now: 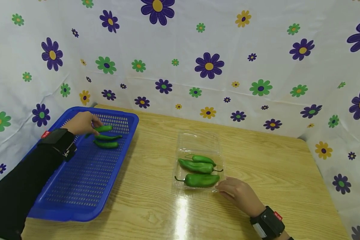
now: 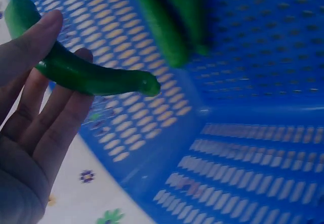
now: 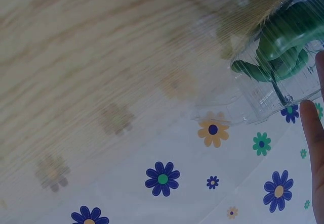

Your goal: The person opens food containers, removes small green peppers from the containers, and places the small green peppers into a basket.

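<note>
My left hand (image 1: 93, 125) hovers over the far end of a blue slotted basket (image 1: 78, 186) and pinches a green pepper (image 1: 103, 128). In the left wrist view the thumb and fingers (image 2: 45, 113) hold that pepper (image 2: 96, 80) just above the basket floor. Two more peppers (image 1: 107, 140) lie in the basket beside it. My right hand (image 1: 225, 188) rests on the table, its straight fingers (image 3: 313, 133) touching the near right corner of a clear plastic tray (image 1: 198, 138). Three green peppers (image 1: 198, 170) lie in that tray.
The wooden table (image 1: 258, 160) is hemmed in by a flowered cloth (image 1: 210, 66) hanging at the back and both sides. The basket sits along the left edge, the clear tray near the middle.
</note>
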Available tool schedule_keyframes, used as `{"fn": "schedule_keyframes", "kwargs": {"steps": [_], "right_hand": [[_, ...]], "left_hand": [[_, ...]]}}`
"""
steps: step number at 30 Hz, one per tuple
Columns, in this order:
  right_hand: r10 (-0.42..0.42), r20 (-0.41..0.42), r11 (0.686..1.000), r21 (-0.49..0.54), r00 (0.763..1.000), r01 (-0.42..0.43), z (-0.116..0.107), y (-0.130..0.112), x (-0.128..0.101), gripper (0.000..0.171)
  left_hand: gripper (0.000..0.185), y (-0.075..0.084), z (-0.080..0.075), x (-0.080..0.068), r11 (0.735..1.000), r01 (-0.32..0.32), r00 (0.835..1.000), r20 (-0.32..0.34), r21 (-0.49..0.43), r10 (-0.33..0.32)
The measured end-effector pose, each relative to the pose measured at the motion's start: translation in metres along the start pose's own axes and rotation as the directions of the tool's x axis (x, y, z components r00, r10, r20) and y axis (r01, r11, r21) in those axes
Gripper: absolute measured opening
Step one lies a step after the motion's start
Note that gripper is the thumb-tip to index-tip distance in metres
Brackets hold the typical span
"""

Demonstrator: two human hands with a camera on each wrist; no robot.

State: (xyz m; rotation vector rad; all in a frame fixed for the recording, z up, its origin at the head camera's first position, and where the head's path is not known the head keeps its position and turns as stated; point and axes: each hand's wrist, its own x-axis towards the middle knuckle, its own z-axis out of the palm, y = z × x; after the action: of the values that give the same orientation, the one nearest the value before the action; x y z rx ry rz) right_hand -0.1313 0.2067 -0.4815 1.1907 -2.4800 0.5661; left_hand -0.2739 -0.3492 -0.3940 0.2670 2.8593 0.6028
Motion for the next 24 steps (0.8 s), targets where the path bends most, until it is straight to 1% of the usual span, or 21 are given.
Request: {"fn": "schedule_keyframes", "kwargs": {"steps": [5, 10, 16, 24], "right_hand": [[0.004, 0.005, 1.000, 0.003, 1.000, -0.004, 0.000, -0.001, 0.000, 0.027], [0.004, 0.009, 1.000, 0.008, 1.000, -0.004, 0.000, -0.001, 0.000, 0.027], [-0.002, -0.002, 1.000, 0.010, 1.000, 0.002, 0.000, 0.000, -0.001, 0.028], [-0.007, -0.006, 1.000, 0.007, 1.000, 0.007, 0.001, 0.000, -0.001, 0.029]], "left_hand": [[0.025, -0.018, 0.020, 0.000, 1.000, -0.023, 1.000, -0.001, 0.009, 0.023], [0.026, -0.025, 0.035, -0.002, 0.998, -0.056, 0.998, 0.015, 0.035, 0.055], [0.028, -0.024, 0.042, -0.004, 0.996, -0.073, 0.997, 0.035, 0.042, 0.072], [0.029, -0.025, 0.048, -0.006, 0.997, -0.058, 0.995, 0.082, 0.052, 0.053]]}}
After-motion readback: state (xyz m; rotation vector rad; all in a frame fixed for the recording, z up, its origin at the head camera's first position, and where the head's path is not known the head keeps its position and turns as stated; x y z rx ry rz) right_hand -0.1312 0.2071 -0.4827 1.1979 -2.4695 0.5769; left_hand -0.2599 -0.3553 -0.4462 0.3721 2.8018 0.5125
